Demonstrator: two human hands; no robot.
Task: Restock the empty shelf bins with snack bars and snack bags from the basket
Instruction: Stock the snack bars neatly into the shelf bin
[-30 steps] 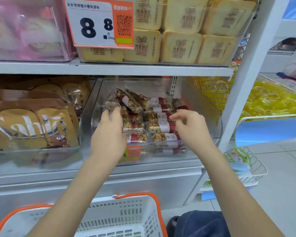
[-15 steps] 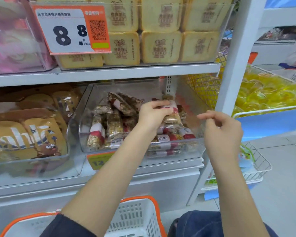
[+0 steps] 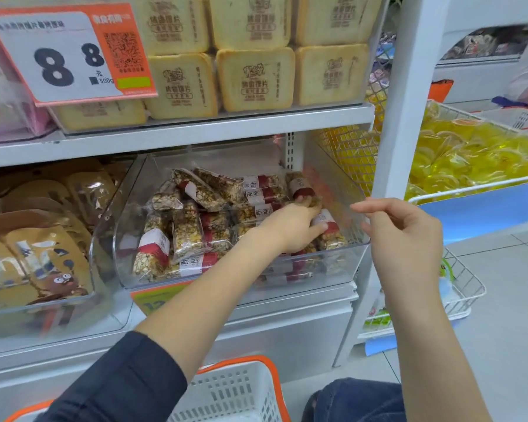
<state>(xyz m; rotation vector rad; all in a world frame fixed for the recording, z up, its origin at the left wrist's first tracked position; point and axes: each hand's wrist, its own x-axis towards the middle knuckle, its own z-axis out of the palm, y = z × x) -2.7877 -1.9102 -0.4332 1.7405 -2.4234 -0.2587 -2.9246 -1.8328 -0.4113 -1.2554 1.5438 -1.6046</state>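
A clear shelf bin [image 3: 323, 258] on the lower shelf holds several oat snack bars [image 3: 186, 229] in clear wrappers with red and white bands. My left hand [image 3: 290, 226] reaches over the front rim into the right part of the bin. Its thumb and fingers curl round one snack bar [image 3: 333, 236] lying on the pile. My right hand [image 3: 406, 236] hovers outside the bin's right front corner, fingers loosely curled, holding nothing. The white basket with an orange rim [image 3: 232, 391] sits below, its inside mostly hidden by my left arm.
A neighbouring clear bin on the left holds brown snack bags [image 3: 43, 254]. Above are toast-shaped packs [image 3: 256, 80] and a price tag [image 3: 70, 53]. A white upright post [image 3: 409, 117] stands right of the bin, with a wire basket of yellow packs [image 3: 470, 159] beyond and a small wire basket [image 3: 464, 290] low down.
My left hand has gone from the bin's middle down to its right side, onto the pile, with a bar. My right hand has stayed near the bin's right corner. The view has moved closer.
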